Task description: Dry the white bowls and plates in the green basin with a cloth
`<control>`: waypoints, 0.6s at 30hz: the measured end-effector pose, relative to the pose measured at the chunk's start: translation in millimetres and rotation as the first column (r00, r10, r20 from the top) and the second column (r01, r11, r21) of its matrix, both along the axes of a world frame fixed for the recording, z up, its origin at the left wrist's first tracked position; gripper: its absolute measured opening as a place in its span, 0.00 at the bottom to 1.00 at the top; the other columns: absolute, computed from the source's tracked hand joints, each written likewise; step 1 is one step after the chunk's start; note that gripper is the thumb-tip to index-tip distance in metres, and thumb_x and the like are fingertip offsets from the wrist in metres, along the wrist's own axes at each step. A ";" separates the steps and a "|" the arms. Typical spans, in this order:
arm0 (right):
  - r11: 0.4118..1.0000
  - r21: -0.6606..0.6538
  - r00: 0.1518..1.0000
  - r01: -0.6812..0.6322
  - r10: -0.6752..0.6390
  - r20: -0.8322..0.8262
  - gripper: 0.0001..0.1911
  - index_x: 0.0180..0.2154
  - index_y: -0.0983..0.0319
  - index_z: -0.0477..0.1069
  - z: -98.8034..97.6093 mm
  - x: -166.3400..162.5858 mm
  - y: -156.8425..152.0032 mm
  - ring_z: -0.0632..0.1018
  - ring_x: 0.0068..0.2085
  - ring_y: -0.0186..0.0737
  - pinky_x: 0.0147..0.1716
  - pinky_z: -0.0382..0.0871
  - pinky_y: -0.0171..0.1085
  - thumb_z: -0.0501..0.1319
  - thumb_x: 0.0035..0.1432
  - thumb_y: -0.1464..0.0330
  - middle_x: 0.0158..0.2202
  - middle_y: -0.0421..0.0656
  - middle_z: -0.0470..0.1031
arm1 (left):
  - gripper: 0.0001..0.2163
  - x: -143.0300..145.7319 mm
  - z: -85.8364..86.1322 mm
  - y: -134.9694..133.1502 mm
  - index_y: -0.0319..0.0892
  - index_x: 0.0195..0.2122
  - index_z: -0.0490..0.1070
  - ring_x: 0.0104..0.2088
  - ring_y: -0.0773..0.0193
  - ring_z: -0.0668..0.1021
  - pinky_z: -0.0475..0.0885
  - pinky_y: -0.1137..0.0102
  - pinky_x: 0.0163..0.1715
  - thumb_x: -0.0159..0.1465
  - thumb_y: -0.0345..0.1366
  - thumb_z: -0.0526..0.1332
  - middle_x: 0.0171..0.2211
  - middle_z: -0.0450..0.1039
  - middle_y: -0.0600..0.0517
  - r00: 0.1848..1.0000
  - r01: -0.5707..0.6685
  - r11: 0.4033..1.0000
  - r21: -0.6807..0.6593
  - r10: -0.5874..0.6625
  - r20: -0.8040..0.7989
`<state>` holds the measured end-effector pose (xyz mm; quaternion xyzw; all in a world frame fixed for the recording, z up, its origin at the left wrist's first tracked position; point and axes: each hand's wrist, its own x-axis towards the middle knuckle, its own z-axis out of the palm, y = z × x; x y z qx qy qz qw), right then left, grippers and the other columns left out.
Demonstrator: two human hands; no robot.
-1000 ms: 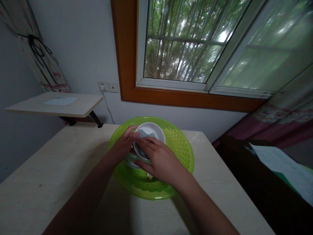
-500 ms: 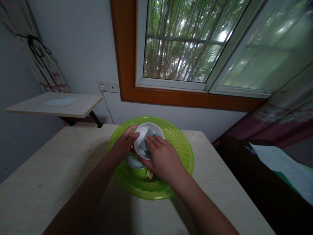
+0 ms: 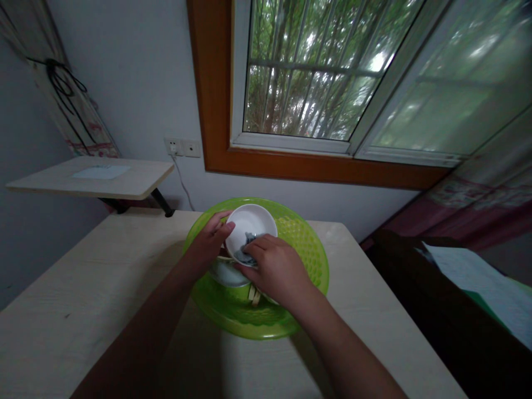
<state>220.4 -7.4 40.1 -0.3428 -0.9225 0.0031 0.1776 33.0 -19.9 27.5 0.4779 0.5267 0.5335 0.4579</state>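
My left hand [image 3: 210, 241] grips the left rim of a white bowl [image 3: 253, 220], thumb at the inner edge. The bowl is tilted above a green plastic basket [image 3: 313, 257]. In my right hand [image 3: 280, 271] is a bunched grey cloth [image 3: 248, 252], pressed against the lower inside of the bowl; the fingers hide part of it. Below, another white bowl [image 3: 230, 275] lies in the basket, partly covered. Light wooden sticks, perhaps chopsticks [image 3: 254, 295], show under my right wrist.
The basket stands on a pale wooden table [image 3: 137, 277]. A small raised shelf [image 3: 153, 174] with a paper [image 3: 102, 172] is at the back left. Behind are a wall socket [image 3: 183, 147] with a plugged cable and a barred window [image 3: 303, 72]. Papers [image 3: 477, 277] lie on a dark surface at right.
My right hand has drawn the cloth from the middle of the bowl down toward its near edge, so more of the white inside shows. The bowl has risen slightly.
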 end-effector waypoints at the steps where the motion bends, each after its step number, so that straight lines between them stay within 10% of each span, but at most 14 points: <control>1: 0.999 -0.031 0.999 -0.027 0.026 -0.026 0.13 0.42 0.62 0.79 -0.4 0.2 0.4 0.79 0.45 0.48 0.47 0.72 0.45 0.65 0.63 0.60 0.41 0.47 0.81 | 0.29 0.4 1.1 -0.6 0.45 0.61 0.65 0.35 0.61 0.77 0.77 0.69 0.27 0.63 0.55 0.61 0.45 0.74 0.46 1.000 0.001 1.000 0.011 -0.001 0.002; 9: 0.935 -0.168 0.923 -0.312 0.256 -0.288 0.24 0.61 0.62 0.67 4.6 -0.5 -1.7 0.74 0.60 0.44 0.62 0.66 0.43 0.62 0.66 0.63 0.60 0.48 0.73 | 0.28 -0.3 2.0 -1.6 0.45 0.61 0.64 0.38 0.59 0.77 0.79 0.68 0.31 0.65 0.53 0.60 0.44 0.73 0.47 0.999 0.007 0.998 0.063 -0.009 0.039; 18: 0.999 0.005 0.998 -0.052 0.052 -0.031 0.23 0.55 0.67 0.74 -9.0 5.3 4.0 0.70 0.64 0.54 0.68 0.58 0.53 0.64 0.64 0.60 0.58 0.53 0.75 | 0.29 -9.1 -0.8 2.0 0.44 0.63 0.64 0.36 0.61 0.79 0.77 0.70 0.29 0.63 0.51 0.63 0.51 0.74 0.43 0.999 0.005 0.996 0.086 -0.001 -0.040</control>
